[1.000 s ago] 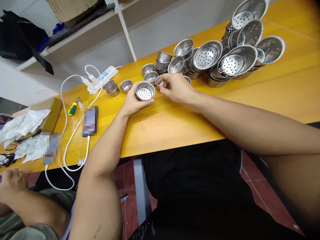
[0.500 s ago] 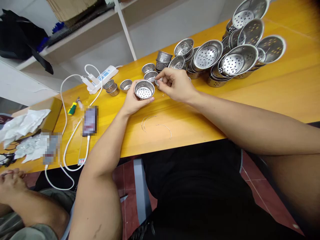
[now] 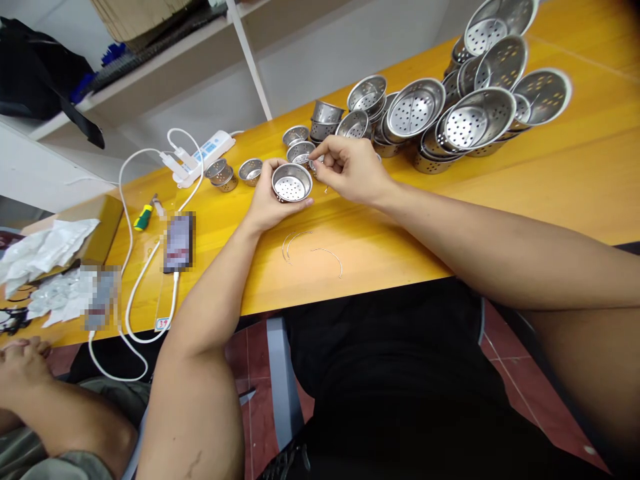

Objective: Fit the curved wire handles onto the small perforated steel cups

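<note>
My left hand (image 3: 270,203) is wrapped around a small perforated metal cup (image 3: 292,185), whose open top faces me. Just to the right of that cup, my right hand (image 3: 345,170) pinches a thin wire (image 3: 327,191) between thumb and forefinger; only its ends show. On the table in front of both hands lie a few thin curved wires (image 3: 327,253). Behind my hands stand other small perforated cups (image 3: 300,152), and a single small cup (image 3: 250,171) sits left of my left hand.
Larger perforated metal cups (image 3: 415,110) stand stacked and tilted on the right of the yellow table (image 3: 560,193). Left are a power strip (image 3: 207,157) with white cables, a phone (image 3: 178,241), a green-and-yellow-handled tool (image 3: 143,218) and plastic bags (image 3: 55,243). Another person's hands (image 3: 23,360) rest at lower left.
My left hand and the cup have shifted slightly to the right and toward me, with the cup's opening showing a little more. My right hand has hardly moved.
</note>
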A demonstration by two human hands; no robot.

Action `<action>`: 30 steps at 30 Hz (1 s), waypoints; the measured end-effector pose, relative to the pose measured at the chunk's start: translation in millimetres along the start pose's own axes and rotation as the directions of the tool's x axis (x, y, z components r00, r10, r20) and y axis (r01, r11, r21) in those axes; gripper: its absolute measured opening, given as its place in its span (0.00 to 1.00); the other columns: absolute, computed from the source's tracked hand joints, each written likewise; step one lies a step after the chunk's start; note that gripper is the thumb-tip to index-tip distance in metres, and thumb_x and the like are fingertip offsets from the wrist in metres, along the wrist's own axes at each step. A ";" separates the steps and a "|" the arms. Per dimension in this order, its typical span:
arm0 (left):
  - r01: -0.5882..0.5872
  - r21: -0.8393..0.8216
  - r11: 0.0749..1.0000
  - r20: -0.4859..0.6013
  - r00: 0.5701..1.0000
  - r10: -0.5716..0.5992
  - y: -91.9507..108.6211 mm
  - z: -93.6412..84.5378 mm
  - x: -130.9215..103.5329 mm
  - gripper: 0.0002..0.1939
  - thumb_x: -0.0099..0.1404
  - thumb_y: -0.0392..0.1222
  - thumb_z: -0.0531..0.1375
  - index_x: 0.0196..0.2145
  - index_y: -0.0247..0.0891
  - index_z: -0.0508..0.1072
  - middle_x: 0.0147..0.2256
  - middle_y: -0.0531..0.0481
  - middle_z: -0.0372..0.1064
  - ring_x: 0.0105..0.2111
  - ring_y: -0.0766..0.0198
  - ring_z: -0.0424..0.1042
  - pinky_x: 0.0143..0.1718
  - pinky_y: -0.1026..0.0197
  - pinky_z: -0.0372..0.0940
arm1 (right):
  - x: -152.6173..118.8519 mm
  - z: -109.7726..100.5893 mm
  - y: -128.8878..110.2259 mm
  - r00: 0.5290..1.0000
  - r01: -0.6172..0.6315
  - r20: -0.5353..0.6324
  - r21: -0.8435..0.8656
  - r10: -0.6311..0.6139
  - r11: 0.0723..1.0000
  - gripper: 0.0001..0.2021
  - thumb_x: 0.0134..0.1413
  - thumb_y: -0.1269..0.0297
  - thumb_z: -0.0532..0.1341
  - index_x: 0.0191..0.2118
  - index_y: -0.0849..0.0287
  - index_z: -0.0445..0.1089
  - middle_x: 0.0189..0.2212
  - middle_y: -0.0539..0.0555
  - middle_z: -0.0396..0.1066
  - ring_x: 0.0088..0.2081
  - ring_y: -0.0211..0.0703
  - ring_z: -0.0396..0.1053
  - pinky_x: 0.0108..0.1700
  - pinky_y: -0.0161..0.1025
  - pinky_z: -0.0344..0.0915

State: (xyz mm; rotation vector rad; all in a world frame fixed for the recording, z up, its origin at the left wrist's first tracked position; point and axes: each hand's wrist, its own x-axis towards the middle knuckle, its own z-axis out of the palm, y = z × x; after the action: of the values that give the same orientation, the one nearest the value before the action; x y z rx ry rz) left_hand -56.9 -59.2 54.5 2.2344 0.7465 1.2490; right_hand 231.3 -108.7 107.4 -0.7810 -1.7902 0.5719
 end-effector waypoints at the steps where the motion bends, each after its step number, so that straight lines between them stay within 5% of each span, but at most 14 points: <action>1: -0.002 0.018 1.000 -0.014 1.000 0.002 2.5 -0.9 0.7 0.60 0.55 0.82 0.88 0.72 0.52 0.71 0.64 0.45 0.79 0.65 0.44 0.87 0.76 0.35 0.81 | 0.0 0.1 -0.3 1.000 0.000 0.001 0.007 0.000 1.000 0.09 0.80 0.53 0.77 0.50 0.52 0.83 0.30 0.48 0.68 0.31 0.45 0.65 0.41 0.47 0.69; 8: 0.004 0.057 0.998 -0.048 0.999 -0.002 8.8 -7.1 5.6 0.51 0.61 0.78 0.88 0.68 0.48 0.78 0.62 0.42 0.84 0.62 0.43 0.88 0.73 0.31 0.83 | -0.9 1.3 0.6 1.000 0.006 0.007 0.024 -0.006 1.000 0.18 0.79 0.42 0.78 0.49 0.51 0.83 0.29 0.49 0.69 0.32 0.46 0.67 0.39 0.47 0.72; 16: -0.092 0.014 0.996 -0.032 0.995 0.093 -21.7 1.7 1.6 0.55 0.73 0.82 0.77 0.83 0.56 0.63 0.75 0.40 0.76 0.77 0.41 0.81 0.83 0.34 0.77 | 0.4 1.6 1.3 1.000 0.012 -0.023 0.008 -0.012 1.000 0.15 0.80 0.45 0.77 0.50 0.51 0.83 0.29 0.49 0.68 0.31 0.45 0.65 0.38 0.46 0.69; 23: -0.007 0.050 0.999 -0.068 0.998 0.011 2.1 1.0 2.7 0.51 0.62 0.81 0.86 0.69 0.50 0.79 0.63 0.44 0.81 0.65 0.44 0.85 0.77 0.33 0.81 | 0.6 0.6 -1.8 0.999 -0.008 -0.031 -0.001 0.008 1.000 0.10 0.78 0.53 0.78 0.48 0.51 0.82 0.29 0.47 0.68 0.31 0.44 0.64 0.40 0.46 0.68; 30: 0.027 0.051 0.998 -0.108 0.994 -0.021 4.8 2.8 3.6 0.56 0.60 0.85 0.84 0.69 0.50 0.74 0.62 0.45 0.81 0.64 0.45 0.86 0.77 0.33 0.80 | -0.2 0.8 -0.7 0.999 -0.037 0.003 -0.001 0.037 0.999 0.13 0.78 0.49 0.78 0.47 0.51 0.82 0.29 0.49 0.69 0.32 0.46 0.66 0.41 0.49 0.70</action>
State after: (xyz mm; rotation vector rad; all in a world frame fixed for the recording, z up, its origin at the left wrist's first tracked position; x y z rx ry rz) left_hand -51.8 -60.8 58.3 2.2072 0.8532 1.3618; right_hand 230.5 -109.3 107.5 -0.8156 -1.7816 0.5968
